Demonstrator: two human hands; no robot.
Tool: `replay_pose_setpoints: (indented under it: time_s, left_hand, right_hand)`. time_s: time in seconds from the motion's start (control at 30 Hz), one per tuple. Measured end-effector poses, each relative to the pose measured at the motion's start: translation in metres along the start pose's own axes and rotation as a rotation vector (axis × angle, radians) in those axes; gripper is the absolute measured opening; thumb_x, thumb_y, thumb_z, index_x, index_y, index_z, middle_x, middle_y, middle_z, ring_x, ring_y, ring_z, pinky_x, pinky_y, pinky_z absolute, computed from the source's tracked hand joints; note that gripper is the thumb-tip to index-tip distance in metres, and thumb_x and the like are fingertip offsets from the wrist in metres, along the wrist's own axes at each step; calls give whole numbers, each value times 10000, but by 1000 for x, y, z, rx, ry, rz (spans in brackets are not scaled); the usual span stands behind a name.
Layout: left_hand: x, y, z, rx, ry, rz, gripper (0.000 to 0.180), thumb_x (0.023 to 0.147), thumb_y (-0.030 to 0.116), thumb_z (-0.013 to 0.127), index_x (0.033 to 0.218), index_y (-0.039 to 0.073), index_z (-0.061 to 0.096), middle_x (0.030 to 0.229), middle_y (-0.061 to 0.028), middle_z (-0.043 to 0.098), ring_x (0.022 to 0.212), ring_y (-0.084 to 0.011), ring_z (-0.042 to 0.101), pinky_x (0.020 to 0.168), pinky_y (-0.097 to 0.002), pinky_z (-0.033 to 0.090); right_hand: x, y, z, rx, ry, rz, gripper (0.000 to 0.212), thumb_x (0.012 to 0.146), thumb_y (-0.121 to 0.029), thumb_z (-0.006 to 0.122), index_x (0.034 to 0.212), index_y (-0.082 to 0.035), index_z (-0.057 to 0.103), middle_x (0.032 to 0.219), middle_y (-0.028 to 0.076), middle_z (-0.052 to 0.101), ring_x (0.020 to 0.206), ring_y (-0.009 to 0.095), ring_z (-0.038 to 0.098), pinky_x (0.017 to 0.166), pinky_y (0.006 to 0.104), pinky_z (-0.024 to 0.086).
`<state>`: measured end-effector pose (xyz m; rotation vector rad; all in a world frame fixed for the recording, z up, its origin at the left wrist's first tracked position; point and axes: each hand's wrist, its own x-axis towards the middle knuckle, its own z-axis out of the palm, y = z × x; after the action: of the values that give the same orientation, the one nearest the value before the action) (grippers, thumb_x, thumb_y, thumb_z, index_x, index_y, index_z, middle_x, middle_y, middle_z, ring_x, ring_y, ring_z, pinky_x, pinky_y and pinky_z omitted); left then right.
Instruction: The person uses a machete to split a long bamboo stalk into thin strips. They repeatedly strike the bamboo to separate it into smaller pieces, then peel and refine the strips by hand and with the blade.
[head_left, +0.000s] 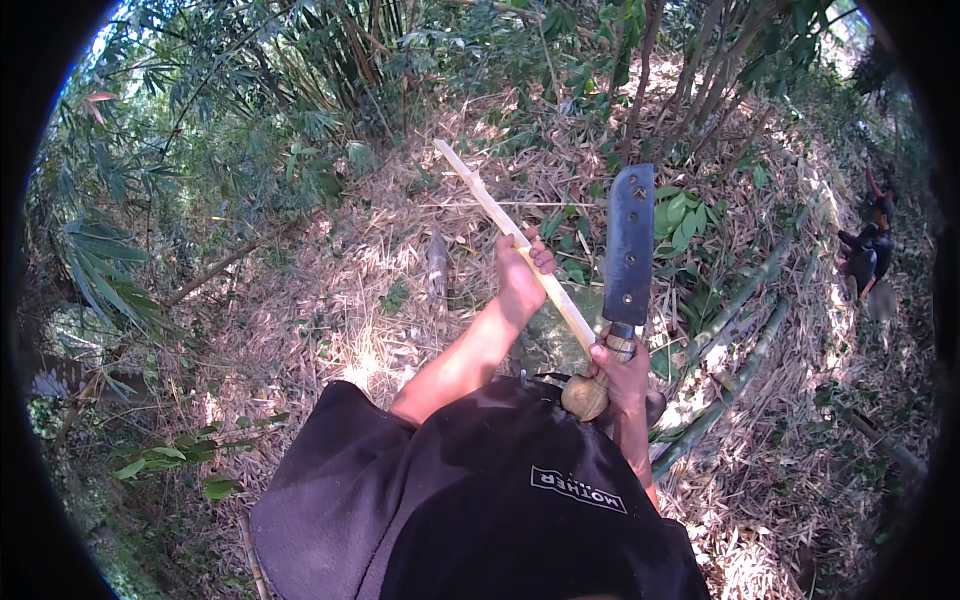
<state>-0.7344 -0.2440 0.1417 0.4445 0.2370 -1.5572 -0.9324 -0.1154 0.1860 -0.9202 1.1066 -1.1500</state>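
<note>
My left hand is closed around a pale split bamboo strip, which slants from upper left down toward my right hand. In my right hand is a machete with a broad dark blade, held upright with its tip pointing away from me. Several small round marks or holes run along the blade. Its wooden handle ends in a rounded, light brown knob close to my dark top. The strip's lower end meets my right thumb; whether the thumb presses on it, I cannot tell.
Dry bamboo leaves cover the ground. Green bamboo poles lie to my right, and a leafy green plant grows just beyond the blade. Bamboo clumps stand at the back. A person in dark clothes is at the far right.
</note>
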Motion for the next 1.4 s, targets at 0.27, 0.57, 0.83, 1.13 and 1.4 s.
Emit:
replay_pose_setpoints:
  time_s: [0.27, 0.57, 0.83, 1.13, 1.4]
  left_hand:
    - [3, -14, -11, 350, 296, 245, 245, 985, 219, 618, 1143, 91, 480, 858, -36, 513, 706, -174, 486, 639, -365, 444]
    - [1, -14, -19, 549, 399, 396, 302, 946, 122, 685, 1152, 67, 471, 1001, -89, 558, 871, -188, 503, 790, -414, 433]
    - [3, -20, -32, 544, 378, 478, 250, 986, 238, 662, 1049, 66, 493, 895, -56, 529, 783, -156, 473, 709, -377, 427]
    - [5, -21, -38, 409, 387, 418, 218, 1061, 309, 490, 1024, 107, 560, 796, -3, 531, 691, -138, 487, 639, -324, 418]
    - [-13, -21, -34, 509, 214, 488, 201, 1061, 298, 496, 1020, 113, 563, 835, -4, 547, 736, -140, 541, 667, -322, 460]
  right_hand:
    - [1, 10, -4, -3, -20, -24, 361, 870, -151, 808, 1101, 8, 580, 791, 72, 640, 591, 146, 609, 543, 285, 519]
    - [4, 17, -4, -16, 6, 4, 392, 844, -150, 829, 1098, 12, 579, 793, 72, 637, 610, 159, 613, 551, 294, 523]
    - [8, 17, 0, -64, 2, 30, 377, 809, -16, 810, 1099, 23, 572, 782, 62, 620, 603, 147, 603, 557, 292, 528]
    - [1, 10, 4, -129, 23, 16, 375, 817, 5, 789, 1121, 33, 570, 792, 53, 617, 594, 136, 603, 556, 288, 524]
    - [4, 29, -19, 40, 78, 39, 331, 844, 55, 710, 1141, 24, 566, 799, 76, 615, 586, 167, 598, 551, 314, 532]
